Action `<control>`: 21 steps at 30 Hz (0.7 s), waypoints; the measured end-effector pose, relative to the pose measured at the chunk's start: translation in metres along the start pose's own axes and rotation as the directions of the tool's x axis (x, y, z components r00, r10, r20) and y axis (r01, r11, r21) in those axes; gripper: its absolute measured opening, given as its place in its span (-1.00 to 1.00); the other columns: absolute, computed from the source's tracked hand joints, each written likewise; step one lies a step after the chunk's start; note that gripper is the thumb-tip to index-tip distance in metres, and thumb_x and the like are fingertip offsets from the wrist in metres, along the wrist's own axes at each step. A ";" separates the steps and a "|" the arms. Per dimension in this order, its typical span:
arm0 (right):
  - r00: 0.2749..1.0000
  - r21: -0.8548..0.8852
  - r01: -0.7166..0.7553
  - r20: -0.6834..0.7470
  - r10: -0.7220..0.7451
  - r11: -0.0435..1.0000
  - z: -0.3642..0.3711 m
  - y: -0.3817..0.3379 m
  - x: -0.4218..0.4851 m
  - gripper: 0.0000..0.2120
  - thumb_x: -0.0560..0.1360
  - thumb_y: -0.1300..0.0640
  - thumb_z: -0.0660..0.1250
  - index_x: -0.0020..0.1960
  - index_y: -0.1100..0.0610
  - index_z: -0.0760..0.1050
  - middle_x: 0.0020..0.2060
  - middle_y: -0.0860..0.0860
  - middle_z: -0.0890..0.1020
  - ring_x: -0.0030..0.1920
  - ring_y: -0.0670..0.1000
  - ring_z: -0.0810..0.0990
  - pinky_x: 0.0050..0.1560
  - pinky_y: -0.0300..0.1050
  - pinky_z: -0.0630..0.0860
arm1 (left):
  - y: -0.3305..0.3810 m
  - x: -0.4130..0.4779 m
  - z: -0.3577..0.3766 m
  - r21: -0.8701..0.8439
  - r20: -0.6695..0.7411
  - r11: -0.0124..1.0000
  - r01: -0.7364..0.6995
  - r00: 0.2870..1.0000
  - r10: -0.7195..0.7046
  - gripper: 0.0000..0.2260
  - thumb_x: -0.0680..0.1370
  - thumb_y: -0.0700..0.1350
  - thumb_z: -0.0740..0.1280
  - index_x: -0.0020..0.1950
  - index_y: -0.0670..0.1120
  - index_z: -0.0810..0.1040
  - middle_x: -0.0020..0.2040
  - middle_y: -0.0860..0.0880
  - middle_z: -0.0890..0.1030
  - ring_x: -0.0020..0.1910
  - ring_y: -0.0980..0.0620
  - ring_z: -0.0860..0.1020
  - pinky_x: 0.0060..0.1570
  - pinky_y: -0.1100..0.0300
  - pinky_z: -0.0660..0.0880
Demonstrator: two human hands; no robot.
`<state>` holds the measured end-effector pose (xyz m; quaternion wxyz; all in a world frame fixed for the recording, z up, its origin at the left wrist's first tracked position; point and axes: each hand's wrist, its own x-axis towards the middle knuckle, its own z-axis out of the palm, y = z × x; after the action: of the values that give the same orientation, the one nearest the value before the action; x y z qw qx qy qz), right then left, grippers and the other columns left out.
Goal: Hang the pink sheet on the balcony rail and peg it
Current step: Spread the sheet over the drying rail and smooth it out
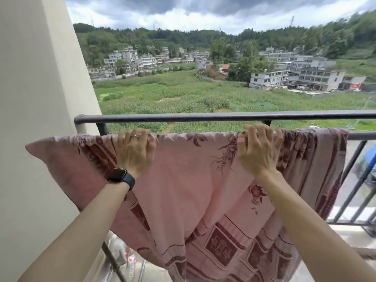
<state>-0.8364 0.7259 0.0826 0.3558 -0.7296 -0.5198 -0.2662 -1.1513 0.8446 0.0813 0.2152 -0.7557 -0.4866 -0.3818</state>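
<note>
pink sheet [183,180]: hanging over the lower bar [362,135] of the balcony rail [203,117], bunching toward its right end, left corner sticking out toward the wall [30,98].
left hand [135,151]: curling fingers over the sheet's top fold near the bar's left end, wearing a ring [134,135] and black watch [121,178].
right hand [258,151]: gripping the bunched top fold further right along the same bar.

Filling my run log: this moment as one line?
stage: hanging | left hand: grips pink sheet top edge | right hand: grips same edge | sheet: draped over lower rail | pegging: not yet
</note>
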 end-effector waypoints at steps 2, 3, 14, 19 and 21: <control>0.993 0.016 0.117 0.028 -0.117 0.993 0.006 -0.022 -0.001 -0.58 0.60 -0.20 0.08 0.20 0.05 0.51 0.17 0.05 0.58 0.26 0.10 0.48 0.46 0.16 0.01 | 0.035 0.002 0.007 -0.056 0.012 0.995 -0.082 0.996 0.083 -0.63 0.62 0.12 0.07 0.18 -0.07 0.55 0.09 -0.11 0.62 0.12 -0.13 0.52 0.34 -0.13 0.24; 0.986 0.009 0.159 0.054 -0.159 0.987 0.009 -0.024 0.001 -0.55 0.59 -0.26 0.07 0.20 0.03 0.51 0.14 0.04 0.59 0.23 0.10 0.50 0.44 0.16 0.04 | 0.045 0.003 0.010 -0.074 0.022 0.992 -0.107 0.994 0.109 -0.61 0.62 0.14 0.07 0.20 -0.06 0.54 0.09 -0.10 0.63 0.11 -0.13 0.53 0.34 -0.12 0.24; 0.989 0.015 0.130 0.067 -0.131 0.991 0.003 0.006 -0.016 -0.37 0.41 -0.19 0.30 0.38 0.12 0.40 0.32 0.10 0.46 0.42 0.16 0.33 0.51 0.31 -0.03 | -0.021 -0.029 0.002 0.096 -0.023 0.992 -0.077 0.997 0.080 -0.52 0.55 0.08 0.26 0.44 -0.04 0.41 0.37 -0.11 0.45 0.38 -0.18 0.40 0.38 -0.20 0.22; 0.968 0.125 0.237 0.058 -0.245 0.963 0.016 -0.087 -0.043 -0.32 0.42 -0.11 0.32 0.49 0.07 0.35 0.50 0.08 0.35 0.55 0.11 0.21 0.54 0.29 -0.15 | -0.048 -0.091 -0.008 -0.070 -0.021 0.979 0.190 0.981 -0.192 -0.47 0.45 -0.08 0.36 0.42 -0.04 0.39 0.43 -0.11 0.36 0.36 -0.09 0.38 0.31 -0.16 0.32; 0.944 0.177 0.310 0.060 -0.324 0.934 0.022 -0.132 -0.052 -0.36 0.43 -0.09 0.34 0.47 0.06 0.39 0.51 0.06 0.36 0.56 0.10 0.22 0.54 0.32 -0.10 | -0.074 -0.107 -0.010 -0.132 0.006 0.929 0.346 0.937 -0.348 -0.48 0.44 -0.15 0.40 0.40 -0.06 0.39 0.39 -0.13 0.39 0.31 -0.08 0.39 0.25 -0.11 0.39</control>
<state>-0.9774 0.7411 0.0623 0.3440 -0.6153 -0.6662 -0.2436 -1.2464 0.8090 -0.0004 0.0983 -0.6672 -0.5843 -0.4515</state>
